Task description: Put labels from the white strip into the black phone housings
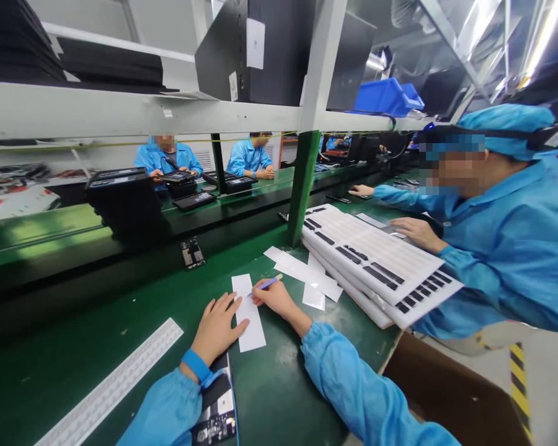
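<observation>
A narrow white paper strip [252, 331] lies on the green tabletop in front of me. Fingers spread, my left hand [218, 328] rests flat over its left edge. My right hand [274, 297] pinches a purple pen [267, 283], its tip at the upper part of the paper, where small print shows. Under my left forearm lies an opened device with bare circuitry [216, 412], partly covered by the sleeve. Several loose white slips [307, 272] overlap just beyond my right hand.
A long white strip with rows of marks [116, 378] lies at left. White foam sheets with black strips [376, 248] are stacked at right, beside a co-worker [506, 229]. A green post [302, 186] rises behind the slips; a small device part [193, 253] lies further back.
</observation>
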`<state>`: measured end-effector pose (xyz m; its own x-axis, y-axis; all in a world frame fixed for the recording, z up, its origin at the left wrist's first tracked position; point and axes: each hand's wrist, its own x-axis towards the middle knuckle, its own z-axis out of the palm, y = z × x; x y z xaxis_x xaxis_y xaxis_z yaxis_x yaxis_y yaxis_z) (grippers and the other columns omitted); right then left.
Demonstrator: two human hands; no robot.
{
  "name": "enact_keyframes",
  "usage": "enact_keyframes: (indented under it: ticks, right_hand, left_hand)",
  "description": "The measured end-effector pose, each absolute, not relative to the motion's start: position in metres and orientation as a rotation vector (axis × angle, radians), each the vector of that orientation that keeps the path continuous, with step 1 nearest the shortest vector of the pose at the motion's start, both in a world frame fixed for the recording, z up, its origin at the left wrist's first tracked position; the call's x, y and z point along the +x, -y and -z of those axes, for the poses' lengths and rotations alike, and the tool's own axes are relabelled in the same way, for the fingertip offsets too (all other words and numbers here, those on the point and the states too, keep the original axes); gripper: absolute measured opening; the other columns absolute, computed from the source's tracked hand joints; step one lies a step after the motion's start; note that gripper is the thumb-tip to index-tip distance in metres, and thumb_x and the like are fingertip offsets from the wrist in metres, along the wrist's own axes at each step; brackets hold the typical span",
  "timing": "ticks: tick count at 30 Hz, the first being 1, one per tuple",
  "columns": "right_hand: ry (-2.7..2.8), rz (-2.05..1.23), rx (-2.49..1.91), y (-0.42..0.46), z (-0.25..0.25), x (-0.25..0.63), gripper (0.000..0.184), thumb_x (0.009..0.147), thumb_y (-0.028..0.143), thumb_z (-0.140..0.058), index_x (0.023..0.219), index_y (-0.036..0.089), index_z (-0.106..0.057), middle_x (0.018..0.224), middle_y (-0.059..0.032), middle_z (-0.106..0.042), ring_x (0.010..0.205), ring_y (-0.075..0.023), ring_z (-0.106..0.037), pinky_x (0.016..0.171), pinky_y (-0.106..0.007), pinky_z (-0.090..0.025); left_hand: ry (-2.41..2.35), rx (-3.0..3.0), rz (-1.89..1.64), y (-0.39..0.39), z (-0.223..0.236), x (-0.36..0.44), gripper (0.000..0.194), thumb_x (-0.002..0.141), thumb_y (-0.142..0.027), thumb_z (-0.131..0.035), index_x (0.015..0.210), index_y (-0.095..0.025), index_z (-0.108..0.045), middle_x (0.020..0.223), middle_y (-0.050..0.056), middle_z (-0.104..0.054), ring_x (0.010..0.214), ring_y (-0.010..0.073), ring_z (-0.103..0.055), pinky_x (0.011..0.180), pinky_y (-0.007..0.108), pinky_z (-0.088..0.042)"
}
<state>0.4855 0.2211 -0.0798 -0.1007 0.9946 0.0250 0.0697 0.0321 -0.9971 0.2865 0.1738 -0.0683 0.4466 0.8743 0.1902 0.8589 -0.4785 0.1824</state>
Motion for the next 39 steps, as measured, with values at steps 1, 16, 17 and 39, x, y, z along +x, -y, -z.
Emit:
enact_keyframes:
  ticks: [1, 16, 17, 39]
  right_hand:
    - [1.350, -1.227, -1.190, -0.221, 0.081, 0.486, 0.006, 0.073, 0.019, -0.061, 0.074, 0.015, -0.065, 0.065, -0.0031, -0.069, 0.060, -0.0174, -0.069, 0.058, -0.025, -0.059]
    - [1.355, -1.235, -1.137, -0.224, 0.084, 0.486, 0.010, 0.071, 0.022, -0.064, 0.075, 0.014, -0.067, 0.066, -0.0041, -0.069, 0.060, -0.0184, -0.069, 0.058, -0.026, -0.059]
    - [1.349, -1.241, -1.129, -0.224, 0.085, 0.486, 0.011, 0.071, 0.024, -0.065, 0.076, 0.014, -0.067, 0.067, -0.0044, -0.070, 0.061, -0.0185, -0.069, 0.059, -0.026, -0.059]
    - [1.245, -1.438, -1.000, -0.190, 0.053, 0.472, 0.029, 0.065, 0.035, -0.076, 0.079, 0.011, -0.069, 0.070, -0.0074, -0.070, 0.060, -0.0172, -0.068, 0.056, -0.025, -0.057]
  left_hand:
    - [-1.573, 2.620, -0.396, -0.174, 0.068, 0.287, 0.052, 0.091, -0.048, -0.052, 0.137, -0.025, -0.050, 0.145, 0.007, -0.042, 0.136, 0.0288, -0.036, 0.113, 0.051, -0.024]
    - [-1.582, 2.577, -0.317, -0.175, 0.066, 0.286, 0.053, 0.092, -0.050, -0.050, 0.138, -0.025, -0.048, 0.148, 0.005, -0.039, 0.138, 0.0282, -0.031, 0.114, 0.052, -0.022]
    - [-1.582, 2.573, -0.321, -0.175, 0.065, 0.287, 0.053, 0.092, -0.050, -0.050, 0.138, -0.025, -0.048, 0.148, 0.005, -0.039, 0.138, 0.0283, -0.031, 0.114, 0.052, -0.022]
    - [-1.507, 2.320, -0.886, -0.117, 0.004, 0.237, 0.034, 0.098, -0.038, -0.042, 0.128, -0.027, -0.050, 0.140, 0.003, -0.045, 0.129, 0.0188, -0.043, 0.111, 0.040, -0.034]
